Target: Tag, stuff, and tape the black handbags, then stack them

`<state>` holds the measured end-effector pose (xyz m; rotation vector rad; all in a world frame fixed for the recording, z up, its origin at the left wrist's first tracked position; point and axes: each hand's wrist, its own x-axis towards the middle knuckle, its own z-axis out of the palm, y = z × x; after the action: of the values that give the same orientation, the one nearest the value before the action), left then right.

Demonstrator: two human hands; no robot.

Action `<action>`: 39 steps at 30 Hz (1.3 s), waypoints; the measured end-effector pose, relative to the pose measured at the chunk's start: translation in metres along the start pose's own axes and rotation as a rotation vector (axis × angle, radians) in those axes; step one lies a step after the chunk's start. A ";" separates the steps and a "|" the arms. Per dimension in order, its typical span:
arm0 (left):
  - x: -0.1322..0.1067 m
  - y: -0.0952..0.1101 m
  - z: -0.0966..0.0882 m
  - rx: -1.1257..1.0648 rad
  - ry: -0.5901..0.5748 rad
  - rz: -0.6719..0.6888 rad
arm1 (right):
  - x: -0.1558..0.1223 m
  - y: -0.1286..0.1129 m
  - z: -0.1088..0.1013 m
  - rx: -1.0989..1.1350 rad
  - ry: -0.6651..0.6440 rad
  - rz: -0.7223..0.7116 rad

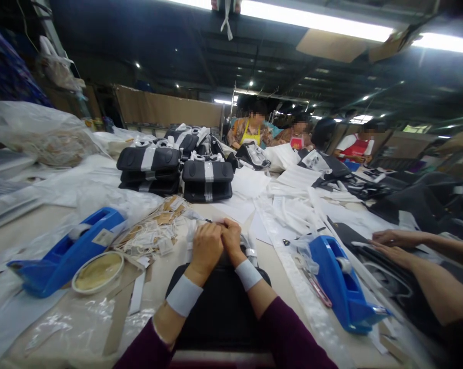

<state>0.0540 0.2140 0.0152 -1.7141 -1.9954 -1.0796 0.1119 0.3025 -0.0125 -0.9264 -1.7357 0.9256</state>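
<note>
A black handbag (pixel 219 307) lies flat on the table right in front of me, its top end pointing away. White wrapping (pixel 251 247) shows around its handle on both sides of my hands. My left hand (pixel 207 247) is closed at the handle end, fingers curled down. Pressed close beside it, my right hand (pixel 231 240) is closed there too, knuckles up. Both grip the bag's top part; the exact spot between the fingers is hidden. Each wrist wears a white band.
Blue tape dispensers stand at left (pixel 67 251) and right (pixel 342 282). By the left one are a round dish (pixel 98 271) and a heap of stringed tags (pixel 154 230). Stacked black bags (pixel 207 177) sit beyond. At right, a co-worker's hands (pixel 400 243) rest on black material.
</note>
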 end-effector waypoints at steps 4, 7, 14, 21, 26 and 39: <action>-0.023 0.001 0.006 0.132 -0.176 0.083 | 0.001 0.006 0.002 0.052 -0.003 0.015; -0.026 -0.004 0.011 0.176 -0.256 0.099 | 0.001 0.008 0.003 0.067 -0.008 -0.008; -0.026 -0.010 0.015 0.157 -0.319 0.099 | 0.001 0.009 0.003 0.087 -0.031 -0.098; -0.029 -0.011 0.016 0.138 -0.303 0.071 | -0.001 0.000 -0.001 0.102 -0.013 -0.195; -0.031 -0.012 0.016 0.126 -0.289 0.059 | -0.003 -0.021 -0.006 0.126 -0.038 -0.287; -0.035 -0.017 0.027 0.057 -0.231 0.036 | -0.077 -0.096 -0.060 -0.046 0.110 -0.707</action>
<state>0.0531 0.2071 -0.0318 -1.9119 -2.0981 -0.8363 0.1729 0.2045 0.0608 -0.3241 -1.8019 0.3623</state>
